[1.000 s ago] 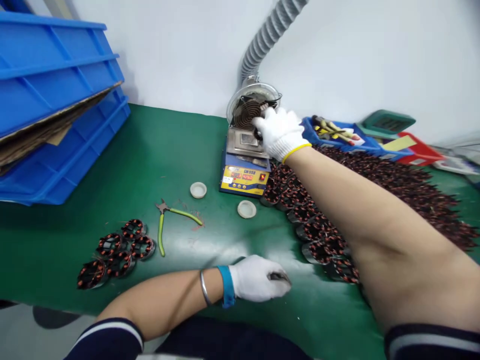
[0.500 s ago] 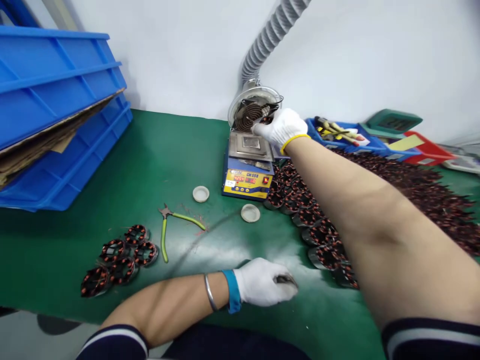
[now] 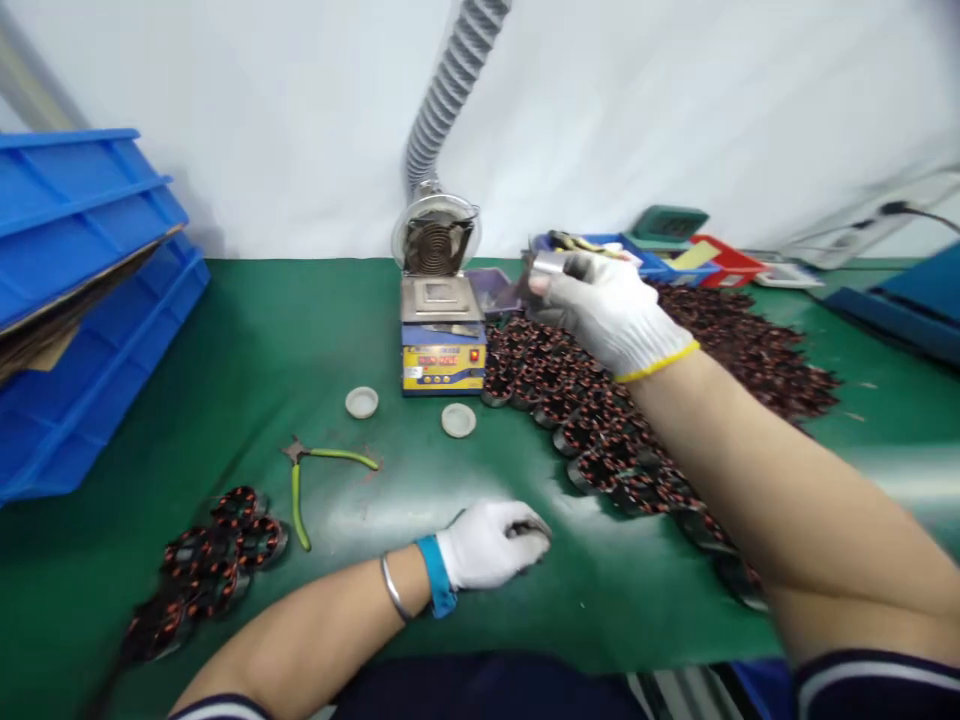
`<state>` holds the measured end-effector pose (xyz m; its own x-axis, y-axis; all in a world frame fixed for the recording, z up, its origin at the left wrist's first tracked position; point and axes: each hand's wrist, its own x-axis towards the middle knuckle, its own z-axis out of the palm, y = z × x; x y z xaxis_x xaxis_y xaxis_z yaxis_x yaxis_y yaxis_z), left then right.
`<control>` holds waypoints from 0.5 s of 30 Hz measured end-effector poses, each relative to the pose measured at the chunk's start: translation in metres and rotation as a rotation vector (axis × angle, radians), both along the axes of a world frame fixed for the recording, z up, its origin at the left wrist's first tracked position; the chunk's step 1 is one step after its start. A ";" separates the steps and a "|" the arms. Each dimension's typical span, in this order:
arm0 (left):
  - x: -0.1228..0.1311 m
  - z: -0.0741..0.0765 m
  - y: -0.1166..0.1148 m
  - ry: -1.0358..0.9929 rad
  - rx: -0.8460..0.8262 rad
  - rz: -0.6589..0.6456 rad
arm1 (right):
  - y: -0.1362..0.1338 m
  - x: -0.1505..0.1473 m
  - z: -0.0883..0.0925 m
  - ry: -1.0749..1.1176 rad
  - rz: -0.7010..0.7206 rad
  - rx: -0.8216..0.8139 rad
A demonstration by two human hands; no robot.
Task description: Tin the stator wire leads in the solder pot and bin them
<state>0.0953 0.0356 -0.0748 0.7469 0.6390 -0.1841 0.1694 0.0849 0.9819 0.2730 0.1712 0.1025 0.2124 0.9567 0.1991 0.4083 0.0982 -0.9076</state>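
— While the right hand [image 3: 600, 305] is up over the coils [image 3: 720, 350], what has it got?

— A silvery metal piece [image 3: 546, 264], pinched at the fingertips. It is too blurred to tell more. It hangs in the air just right of the solder pot [image 3: 441, 335], above the pile's left end.

— And the left hand [image 3: 486, 543]?

— Down on the mat [image 3: 300, 330], near the front edge. Its fingers are curled shut round a small dark part [image 3: 529, 526] that shows only at the fingertips. Both hands wear white gloves.

— What lies about it?

— Cutters [image 3: 300, 485] with green handles lie to its left, apart from it. Further left is a small cluster [image 3: 217, 555] of the same wound rings. Two white caps [image 3: 361, 402] sit on the mat in front of the pot, one toward each side.

— And behind?

— A ribbed hose [image 3: 450, 90] comes down the wall to the back of the pot. Blue crates [image 3: 75, 270] are stacked at the far left.
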 end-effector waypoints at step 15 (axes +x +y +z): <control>-0.016 0.013 0.015 0.289 0.161 0.127 | -0.412 0.184 -0.102 -0.237 -1.245 -0.543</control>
<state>0.0789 0.0506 -0.0615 0.5913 0.7614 -0.2658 0.4407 -0.0290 0.8972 0.4573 -0.2409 0.0008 0.9913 0.1308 0.0162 0.1134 -0.7835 -0.6110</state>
